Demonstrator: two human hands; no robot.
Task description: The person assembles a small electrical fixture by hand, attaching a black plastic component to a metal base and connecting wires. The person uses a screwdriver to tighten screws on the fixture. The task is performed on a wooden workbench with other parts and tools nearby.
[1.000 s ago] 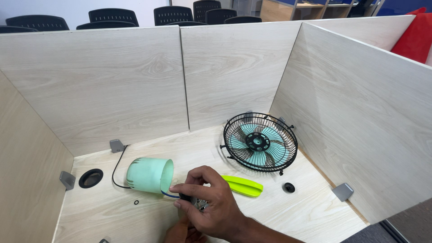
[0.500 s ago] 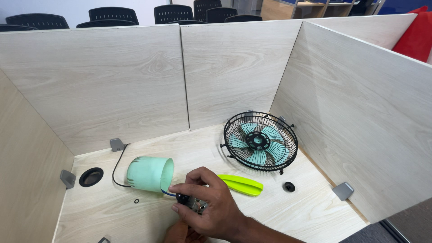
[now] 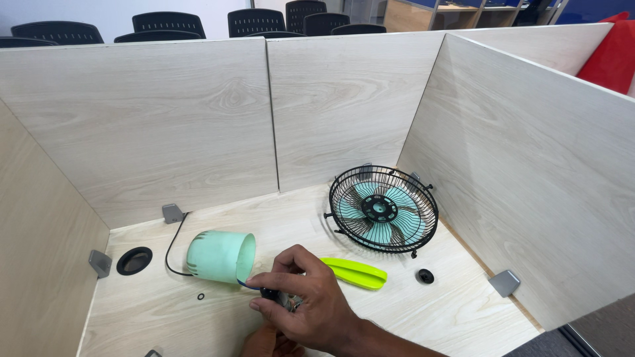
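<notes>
**Carefully now: small part pinched at the desk's near edge**

Right hand [image 3: 311, 304] closes its fingers on a small dark part [image 3: 270, 293], just beside the mint-green housing [image 3: 220, 256] lying on its side. The left hand [image 3: 264, 342] sits mostly hidden underneath; I cannot tell its grip. A slip could drop the part or nudge the housing against its black cord [image 3: 173, 246]. The caged fan head [image 3: 383, 209] stands well apart.

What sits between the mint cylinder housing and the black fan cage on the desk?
Head view: the lime green plastic piece lies on the desk between the mint cylinder housing and the black fan cage, beside the right hand.
</notes>
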